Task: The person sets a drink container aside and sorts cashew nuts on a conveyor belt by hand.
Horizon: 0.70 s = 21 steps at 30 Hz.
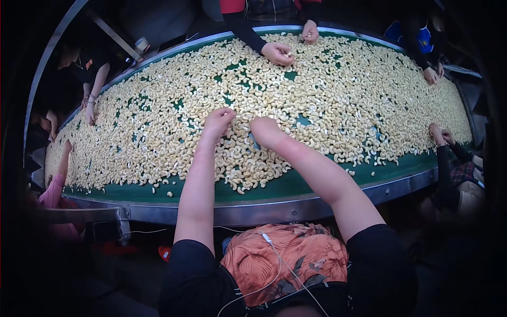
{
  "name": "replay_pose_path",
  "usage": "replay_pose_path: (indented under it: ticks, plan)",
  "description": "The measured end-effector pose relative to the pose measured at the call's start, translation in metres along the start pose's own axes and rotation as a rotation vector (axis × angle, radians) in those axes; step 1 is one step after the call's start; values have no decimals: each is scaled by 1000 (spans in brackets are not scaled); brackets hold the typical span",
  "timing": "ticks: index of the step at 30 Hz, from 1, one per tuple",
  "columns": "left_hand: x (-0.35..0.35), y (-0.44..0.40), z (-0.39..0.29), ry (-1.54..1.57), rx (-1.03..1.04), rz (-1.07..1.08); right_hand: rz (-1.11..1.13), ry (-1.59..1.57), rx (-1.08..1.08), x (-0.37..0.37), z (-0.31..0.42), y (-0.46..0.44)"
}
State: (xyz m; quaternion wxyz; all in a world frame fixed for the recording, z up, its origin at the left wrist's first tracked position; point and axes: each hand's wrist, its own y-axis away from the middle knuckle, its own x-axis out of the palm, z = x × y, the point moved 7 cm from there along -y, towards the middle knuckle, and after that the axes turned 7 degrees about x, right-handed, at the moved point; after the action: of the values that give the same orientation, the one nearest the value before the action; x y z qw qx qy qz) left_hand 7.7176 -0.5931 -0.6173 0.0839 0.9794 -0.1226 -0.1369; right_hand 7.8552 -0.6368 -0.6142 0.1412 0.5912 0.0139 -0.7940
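Pale cashew nuts (pixel 296 100) lie thickly over a green belt (pixel 142 195) that spans the view. Just above the nuts, near the middle, is my left hand (pixel 218 123), its fingers curled together. Whatever may be in that pinch is too small to make out. A short way to its right my right hand (pixel 265 131) is bent down onto the nuts. Its fingers are folded under and mostly hidden by the back of the hand. Loose cashews fill the gap between the two hands.
A metal rim (pixel 253 212) runs along the belt's near side. Across the belt, a co-worker's hand (pixel 278 54) holds nuts. Other people's hands reach in at the left and right ends. A white cable (pixel 274 248) hangs over my floral apron (pixel 311 248).
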Motion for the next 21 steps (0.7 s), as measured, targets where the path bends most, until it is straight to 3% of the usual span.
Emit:
replay_pose_path:
  ticks: [1, 3, 5, 7, 8, 10, 11, 14, 15, 17, 18, 19, 20, 21]
  plan:
    - [5, -4, -13, -269, 65, -25, 10, 53, -24, 0, -1, 2]
    - [18, -26, -19, -833, 251, -41, 246, -318, 76, -13, -11, 26]
    - [26, -34, -20, -1013, 219, -34, 371, -854, 89, -5, -23, 43]
    - [32, -36, -23, -1171, 243, -49, 512, -1483, 279, 17, -48, 69]
    - [33, -34, -22, -1025, 152, 10, 578, -1799, 374, 22, -56, 83]
    - [31, -29, -19, -739, -29, 122, 452, -1816, 382, 18, -87, 104]
    - [34, -24, -18, -447, 5, 168, 388, -1824, 381, 14, -104, 112]
    - [58, -10, -17, 493, -54, 143, -129, -1149, 418, 0, -174, 131]
    - [78, -10, -26, 553, 14, 155, -167, -1055, 368, 2, -183, 138]
    - [129, -10, -44, 474, -16, 278, -237, -858, 259, 4, -193, 152]
    - [158, -9, -55, 308, -49, 333, -121, -904, 331, 4, -192, 159]
    - [189, -16, -57, 181, 52, 469, -4, -950, 405, -2, -185, 172]
    - [215, -16, -70, -79, 176, 466, 113, -994, 480, 0, -182, 183]
    - [239, -16, -77, -297, 280, 526, 70, -1145, 467, 6, -186, 188]
